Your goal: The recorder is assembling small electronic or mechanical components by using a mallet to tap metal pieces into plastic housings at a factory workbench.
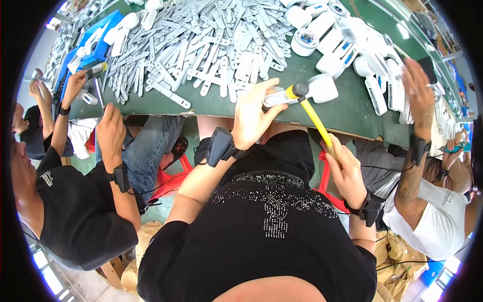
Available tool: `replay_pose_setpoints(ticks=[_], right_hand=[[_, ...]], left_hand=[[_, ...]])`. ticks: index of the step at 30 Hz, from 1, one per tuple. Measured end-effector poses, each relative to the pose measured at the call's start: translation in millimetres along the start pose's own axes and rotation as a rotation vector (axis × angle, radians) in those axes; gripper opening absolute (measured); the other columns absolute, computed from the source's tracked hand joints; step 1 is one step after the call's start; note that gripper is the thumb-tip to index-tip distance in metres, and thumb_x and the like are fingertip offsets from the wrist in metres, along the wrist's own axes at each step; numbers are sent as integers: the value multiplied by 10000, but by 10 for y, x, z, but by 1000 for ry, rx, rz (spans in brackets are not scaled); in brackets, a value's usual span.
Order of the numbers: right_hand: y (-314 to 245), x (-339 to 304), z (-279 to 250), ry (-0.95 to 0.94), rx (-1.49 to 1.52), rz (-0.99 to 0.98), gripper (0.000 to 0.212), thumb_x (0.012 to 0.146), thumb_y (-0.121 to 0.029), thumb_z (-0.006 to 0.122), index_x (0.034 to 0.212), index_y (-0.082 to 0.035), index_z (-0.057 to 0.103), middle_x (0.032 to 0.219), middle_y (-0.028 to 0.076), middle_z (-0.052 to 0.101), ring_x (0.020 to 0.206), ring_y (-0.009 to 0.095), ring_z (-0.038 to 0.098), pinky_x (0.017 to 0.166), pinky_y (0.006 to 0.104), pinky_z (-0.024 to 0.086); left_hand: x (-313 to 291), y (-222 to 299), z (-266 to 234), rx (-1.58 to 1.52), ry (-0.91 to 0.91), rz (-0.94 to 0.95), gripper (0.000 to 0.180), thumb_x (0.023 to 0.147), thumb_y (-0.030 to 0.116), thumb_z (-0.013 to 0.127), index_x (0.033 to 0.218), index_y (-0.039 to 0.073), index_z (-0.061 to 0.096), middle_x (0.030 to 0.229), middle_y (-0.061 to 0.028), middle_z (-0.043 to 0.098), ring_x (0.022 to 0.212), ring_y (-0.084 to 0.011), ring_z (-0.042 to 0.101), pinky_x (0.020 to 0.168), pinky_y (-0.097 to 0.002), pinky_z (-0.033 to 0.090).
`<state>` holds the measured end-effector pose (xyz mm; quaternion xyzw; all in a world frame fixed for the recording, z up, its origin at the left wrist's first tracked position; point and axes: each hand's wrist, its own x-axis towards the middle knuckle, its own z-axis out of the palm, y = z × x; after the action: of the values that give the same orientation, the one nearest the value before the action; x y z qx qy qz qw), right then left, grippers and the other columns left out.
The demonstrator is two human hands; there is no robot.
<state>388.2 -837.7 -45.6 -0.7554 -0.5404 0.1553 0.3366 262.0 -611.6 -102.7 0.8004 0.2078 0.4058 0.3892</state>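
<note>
My left hand (253,117) reaches over the table's front edge, its fingers closed around the grey-white handle of a plastic part (323,88) with a broad, rounded white head. The part lies at the table's near edge, its head pointing right. My right hand (345,168) grips the yellow shaft of a small hammer (316,120). Its head, black at one end and yellow at the other, is over the part's handle, near my left fingertips. Whether the hammer touches the part, I cannot tell.
Behind my hands, a large heap of flat grey-white plastic strips (201,45) covers the green table (211,108). White rounded housings (305,41) are piled at the right. A blue bin (95,38) stands far left. Co-workers sit close on both sides, their hands over the table.
</note>
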Motion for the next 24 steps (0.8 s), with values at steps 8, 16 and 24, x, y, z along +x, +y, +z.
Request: replay_pose_setpoints(ticks=[8,16,24], right_hand=[[-178,65,62,-82,27,-66,482,861,36,608,1328,30,487,805,150,533,647,268,542,585,333,442],[-242,76,120,-96,-3,-103,471,873,4,599,1330,-1,490,803,147,538,607,321,547,551,365,446],[-95,-62,112,104,73,-113,461,876,12,599,1326,14,496,792,138,531,652,255,536,615,328,451]], left_hand=[[-149,-118,36,-157,39,-152,752,685,64,823,1328,38,435,863,-91,688,803,-235,660,802,-332,499],[-60,-80,51,-169,59,-172,766,685,59,823,1338,53,422,817,-88,684,774,-214,659,758,-329,508],[-101,-108,41,-147,47,-115,745,671,52,821,1312,44,441,875,-100,704,798,-236,668,786,-340,509]])
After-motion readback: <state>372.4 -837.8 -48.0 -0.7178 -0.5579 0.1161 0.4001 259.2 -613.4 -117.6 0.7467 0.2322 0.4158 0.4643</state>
